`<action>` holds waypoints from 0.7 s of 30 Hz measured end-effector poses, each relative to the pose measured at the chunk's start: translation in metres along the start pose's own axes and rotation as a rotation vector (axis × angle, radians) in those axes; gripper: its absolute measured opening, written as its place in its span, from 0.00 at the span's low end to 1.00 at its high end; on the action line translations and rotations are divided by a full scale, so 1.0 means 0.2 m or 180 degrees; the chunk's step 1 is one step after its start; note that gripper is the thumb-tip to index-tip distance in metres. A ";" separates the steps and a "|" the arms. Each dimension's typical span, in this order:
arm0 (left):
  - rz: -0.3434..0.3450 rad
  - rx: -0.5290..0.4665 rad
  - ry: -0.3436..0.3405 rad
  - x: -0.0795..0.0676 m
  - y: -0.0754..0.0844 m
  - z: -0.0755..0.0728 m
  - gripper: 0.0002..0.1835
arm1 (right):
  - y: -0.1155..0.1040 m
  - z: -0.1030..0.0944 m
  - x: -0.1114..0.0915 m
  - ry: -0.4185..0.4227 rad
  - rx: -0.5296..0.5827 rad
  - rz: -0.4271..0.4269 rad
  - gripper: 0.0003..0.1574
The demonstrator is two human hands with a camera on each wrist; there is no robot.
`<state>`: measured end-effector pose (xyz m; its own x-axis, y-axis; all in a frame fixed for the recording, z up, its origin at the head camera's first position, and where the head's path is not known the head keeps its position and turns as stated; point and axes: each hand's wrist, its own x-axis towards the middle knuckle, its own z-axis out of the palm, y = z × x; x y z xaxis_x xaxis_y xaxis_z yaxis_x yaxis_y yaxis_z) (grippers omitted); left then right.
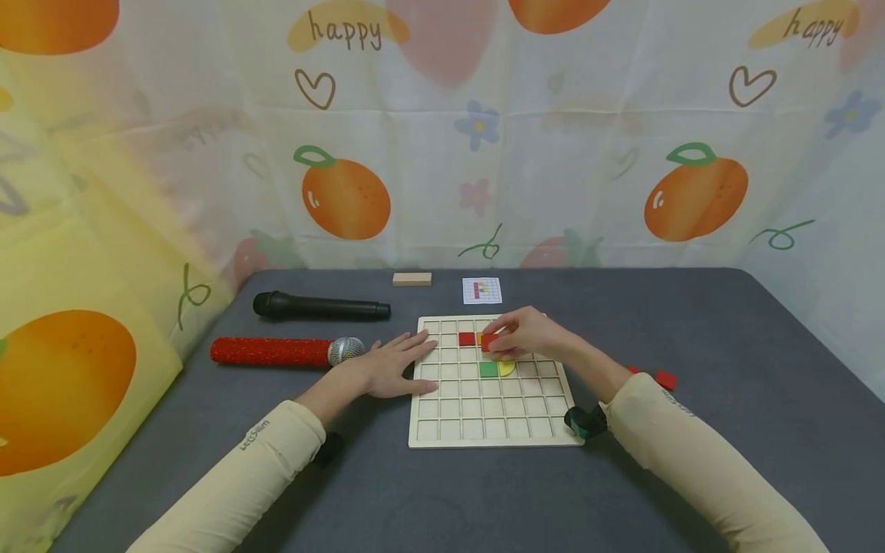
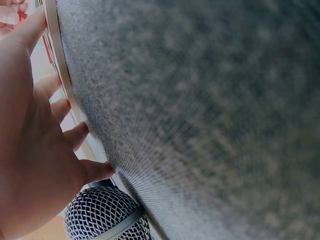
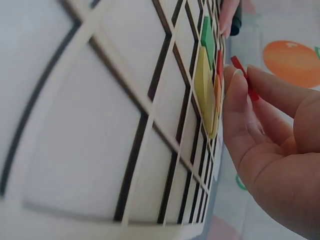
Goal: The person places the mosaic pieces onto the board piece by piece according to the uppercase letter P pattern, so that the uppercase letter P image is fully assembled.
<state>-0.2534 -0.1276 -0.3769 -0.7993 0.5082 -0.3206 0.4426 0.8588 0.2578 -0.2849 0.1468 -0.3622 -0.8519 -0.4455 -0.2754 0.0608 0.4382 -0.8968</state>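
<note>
A pale wooden grid board lies on the dark table. Over its upper part, my right hand pinches a red square tile between thumb and fingers; the right wrist view shows this red tile held on edge, off the board. In the grid sit another red tile, a green tile and a yellow rounded tile. An orange piece shows partly behind the yellow one. With fingers spread, my left hand rests on the board's left edge.
Left of the board lie a red microphone with a silver head and a black microphone. At the back are a wooden block and a small printed pattern card. Loose red tiles lie beyond the right forearm.
</note>
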 end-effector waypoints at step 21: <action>-0.0056 0.0029 -0.0045 0.01 -0.01 0.01 0.46 | -0.06 0.13 0.08 0.0240 -0.0384 0.0170 0.16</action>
<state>-0.2555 -0.1273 -0.3796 -0.8012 0.4938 -0.3379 0.4322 0.8682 0.2437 -0.2863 0.1147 -0.3652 -0.8861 -0.3609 -0.2908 0.0481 0.5525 -0.8322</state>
